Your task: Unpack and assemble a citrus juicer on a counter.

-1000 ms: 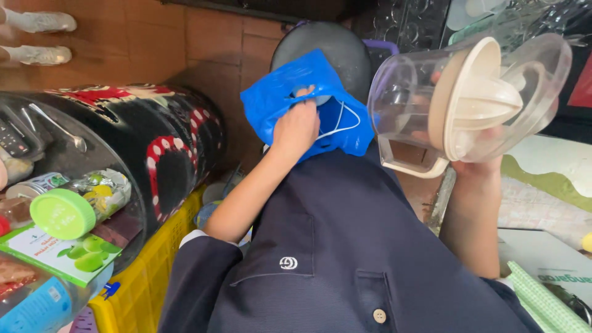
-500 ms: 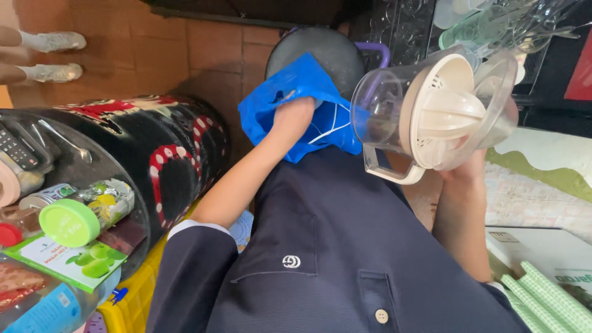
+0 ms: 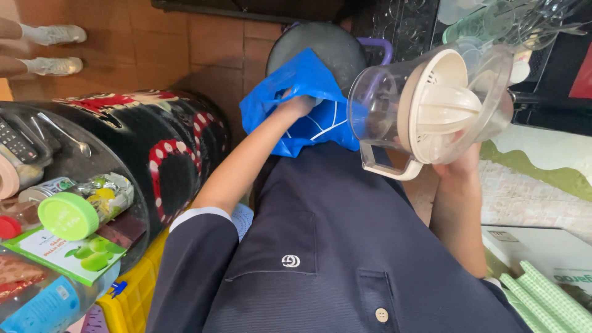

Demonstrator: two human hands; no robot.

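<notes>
My left hand (image 3: pixel 297 105) grips the rim of a blue plastic bag (image 3: pixel 296 92) held low in front of my dark navy shirt. My right hand (image 3: pixel 459 165) holds a clear plastic citrus juicer jug (image 3: pixel 431 108) from below, tilted on its side. Its cream reamer cone faces the camera and its handle points down. The jug hangs just right of the bag, close to its mouth. The fingers of both hands are partly hidden.
A black round drum (image 3: pixel 154 148) with red and white pattern stands at left, its glass top (image 3: pixel 117 179) holding a green-lidded jar (image 3: pixel 68 216), packets and a remote. A yellow crate (image 3: pixel 132 296) sits below. A dark stool (image 3: pixel 320 46) lies beyond the bag. Glassware (image 3: pixel 512 21) and green checked cloth (image 3: pixel 549 299) are at right.
The juicer jug has moved left and lower, closer to the blue bag. My left hand has kept its grip on the bag and shifted slightly left.
</notes>
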